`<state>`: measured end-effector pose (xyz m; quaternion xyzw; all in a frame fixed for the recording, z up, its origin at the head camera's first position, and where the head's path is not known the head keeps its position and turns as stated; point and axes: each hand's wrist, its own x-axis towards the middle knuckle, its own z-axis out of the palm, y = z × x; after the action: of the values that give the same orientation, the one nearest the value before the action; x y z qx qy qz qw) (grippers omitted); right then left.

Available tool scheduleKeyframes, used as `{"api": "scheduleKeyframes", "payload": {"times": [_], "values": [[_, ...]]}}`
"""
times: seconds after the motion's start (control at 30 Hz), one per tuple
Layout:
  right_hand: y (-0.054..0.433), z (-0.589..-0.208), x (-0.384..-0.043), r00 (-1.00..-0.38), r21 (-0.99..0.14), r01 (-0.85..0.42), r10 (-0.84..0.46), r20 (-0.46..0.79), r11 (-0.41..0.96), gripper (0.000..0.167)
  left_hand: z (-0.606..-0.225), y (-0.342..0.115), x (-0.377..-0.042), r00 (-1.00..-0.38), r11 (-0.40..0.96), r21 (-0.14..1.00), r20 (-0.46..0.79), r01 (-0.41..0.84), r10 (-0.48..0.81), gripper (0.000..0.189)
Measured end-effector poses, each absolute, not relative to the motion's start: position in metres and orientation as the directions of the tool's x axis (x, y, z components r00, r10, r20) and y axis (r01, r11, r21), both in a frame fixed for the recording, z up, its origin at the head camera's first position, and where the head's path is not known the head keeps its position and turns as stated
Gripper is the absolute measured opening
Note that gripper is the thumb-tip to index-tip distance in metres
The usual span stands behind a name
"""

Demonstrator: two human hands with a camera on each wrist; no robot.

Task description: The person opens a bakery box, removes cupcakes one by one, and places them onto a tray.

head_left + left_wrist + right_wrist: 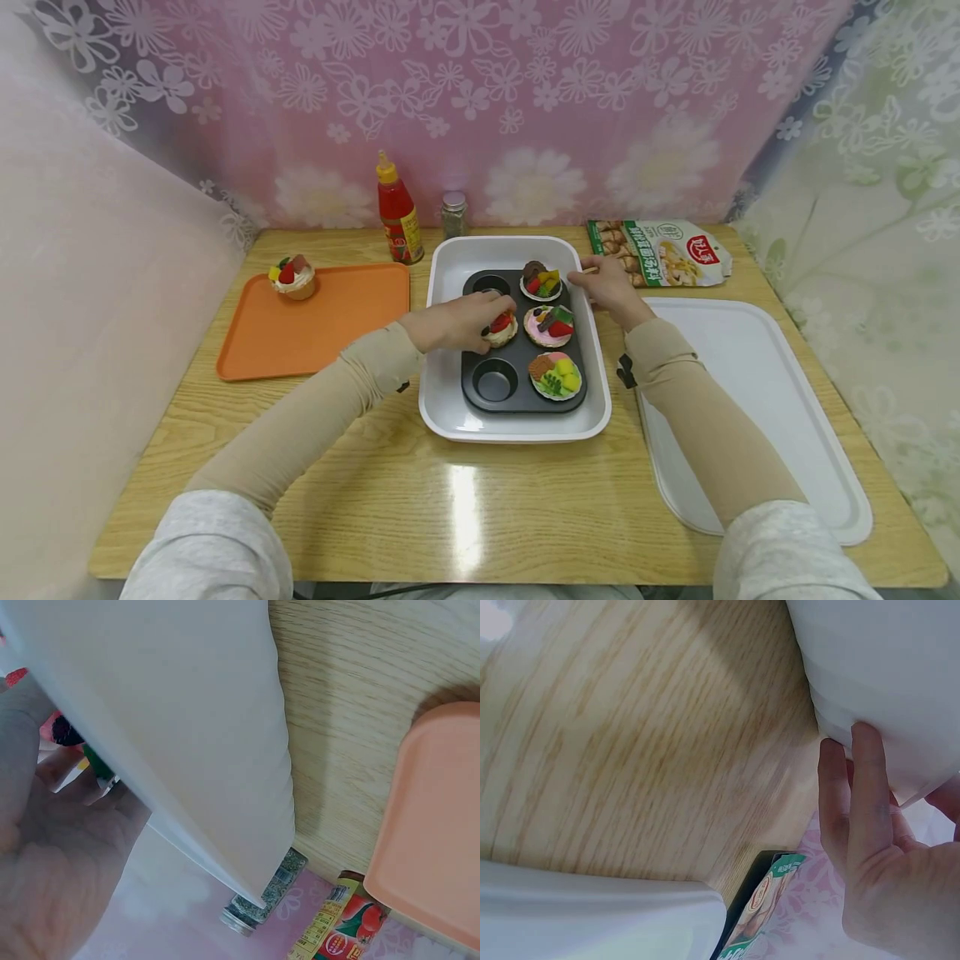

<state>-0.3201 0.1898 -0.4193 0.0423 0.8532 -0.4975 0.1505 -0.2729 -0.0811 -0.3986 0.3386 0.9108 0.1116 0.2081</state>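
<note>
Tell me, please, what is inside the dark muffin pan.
The muffin pan holds three cupcakes on its right side. The left hand grips a fourth cupcake at mid-left, its base hidden. The near left cup is empty; the far left cup is partly covered.

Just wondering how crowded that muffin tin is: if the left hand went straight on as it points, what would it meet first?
Beyond the red-topped cupcake it grips, the left hand would probably meet the pink-cream cupcake across the muffin tin, though the hand's height is unclear.
</note>
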Motion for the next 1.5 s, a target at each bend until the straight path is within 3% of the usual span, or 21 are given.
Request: {"api": "scheduleKeyframes", "payload": {"times": [0.33,0.5,0.73,0.97,1.5], "values": [[0.189,-0.416,-0.318,-0.952,-0.838,0.217,-0.082,-0.296,0.500,0.050,-0.402,-0.082,-0.274,-0.697,0.748,0.342,-0.283,0.568,0.659,0.073],[0.189,-0.416,-0.318,-0.951,-0.839,0.214,-0.088,-0.295,0.500,0.049,-0.401,-0.084,-0.275,-0.705,0.741,0.393,-0.264,0.545,0.658,0.070],[0.189,-0.417,-0.318,-0.950,-0.838,0.216,-0.091,-0.299,0.501,0.047,-0.398,-0.091,-0.279,-0.715,0.701,0.475,-0.190,0.532,0.672,0.069],[0.188,-0.415,-0.316,-0.951,-0.837,0.218,-0.085,-0.299,0.502,0.048,-0.385,-0.097,-0.280,-0.727,0.675,0.476,-0.102,0.563,0.679,0.073],[0.188,-0.415,-0.316,-0.950,-0.834,0.217,-0.087,-0.300,0.508,0.048,-0.373,-0.157,-0.293,-0.847,0.717,0.516,0.033,0.469,0.530,0.078]]}}
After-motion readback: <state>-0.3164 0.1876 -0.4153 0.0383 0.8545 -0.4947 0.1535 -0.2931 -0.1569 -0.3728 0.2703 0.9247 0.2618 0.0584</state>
